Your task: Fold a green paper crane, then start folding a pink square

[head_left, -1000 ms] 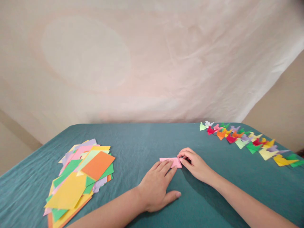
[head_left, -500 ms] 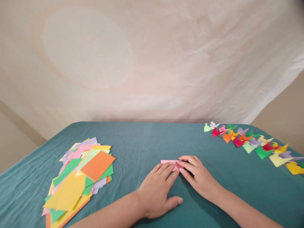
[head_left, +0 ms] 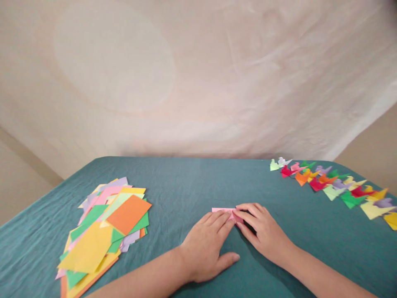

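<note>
A small piece of folded pink origami paper (head_left: 222,210) lies on the green tablecloth in front of me, mostly covered by my fingers. My left hand (head_left: 206,246) rests flat over it, fingers stretched out on the paper and thumb apart on the cloth. From the other side, my right hand (head_left: 265,229) pinches the paper's right end, where a flap stands slightly raised between thumb and fingers. The fingertips of both hands almost meet at this flap. The exact folds under my hands are hidden.
To the left lies a loose pile of coloured paper sheets (head_left: 89,248), with an orange sheet (head_left: 128,214) on top. Several folded paper birds (head_left: 331,192) stand in rows at the right edge of the green tablecloth (head_left: 186,178). A pale cloth (head_left: 201,82) hangs behind the table.
My right hand has shifted slightly right, and the flap at the paper's right end shows a little more. My left hand stays almost in place. The view has turned slightly.
</note>
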A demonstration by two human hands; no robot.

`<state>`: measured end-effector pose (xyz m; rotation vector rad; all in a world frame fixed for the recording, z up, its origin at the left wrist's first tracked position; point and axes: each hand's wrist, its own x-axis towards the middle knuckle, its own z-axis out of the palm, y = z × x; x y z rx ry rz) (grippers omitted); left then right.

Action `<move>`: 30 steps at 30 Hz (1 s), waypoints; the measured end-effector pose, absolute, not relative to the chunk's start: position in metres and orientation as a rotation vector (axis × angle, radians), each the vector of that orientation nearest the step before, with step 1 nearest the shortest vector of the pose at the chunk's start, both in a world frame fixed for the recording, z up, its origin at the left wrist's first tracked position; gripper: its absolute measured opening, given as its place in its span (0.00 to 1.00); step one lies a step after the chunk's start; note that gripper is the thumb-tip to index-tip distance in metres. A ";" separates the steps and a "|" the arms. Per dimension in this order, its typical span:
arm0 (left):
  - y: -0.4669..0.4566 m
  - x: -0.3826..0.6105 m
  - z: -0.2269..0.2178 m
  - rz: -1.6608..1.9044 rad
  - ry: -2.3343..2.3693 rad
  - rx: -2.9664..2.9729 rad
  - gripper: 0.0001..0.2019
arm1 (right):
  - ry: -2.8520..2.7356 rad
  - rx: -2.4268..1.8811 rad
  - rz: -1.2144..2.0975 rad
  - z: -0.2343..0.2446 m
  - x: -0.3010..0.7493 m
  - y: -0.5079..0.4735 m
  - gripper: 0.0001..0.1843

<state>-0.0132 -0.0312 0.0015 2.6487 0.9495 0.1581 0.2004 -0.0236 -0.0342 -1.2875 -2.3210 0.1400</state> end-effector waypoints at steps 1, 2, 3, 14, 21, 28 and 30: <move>-0.032 -0.013 0.002 0.164 0.950 2.647 0.32 | -2.326 -1.289 0.132 -0.034 0.200 -0.024 0.14; -0.032 -0.013 0.003 0.170 0.947 2.648 0.32 | -2.330 -1.293 0.124 -0.034 0.200 -0.024 0.14; -0.032 -0.014 0.003 0.176 0.944 2.649 0.31 | -2.335 -1.296 0.117 -0.033 0.200 -0.025 0.13; -0.032 -0.017 0.001 0.235 0.983 2.668 0.31 | -2.355 -1.302 0.083 -0.032 0.199 -0.027 0.12; -0.028 -0.017 -0.004 0.257 1.006 2.711 0.29 | -2.347 -1.281 0.084 -0.030 0.197 -0.027 0.12; -0.023 -0.018 -0.005 0.287 0.985 2.745 0.25 | -2.350 -1.258 0.004 -0.026 0.196 -0.031 0.12; -0.021 -0.018 -0.003 0.300 0.949 2.750 0.23 | -2.371 -1.211 -0.041 -0.024 0.195 -0.033 0.12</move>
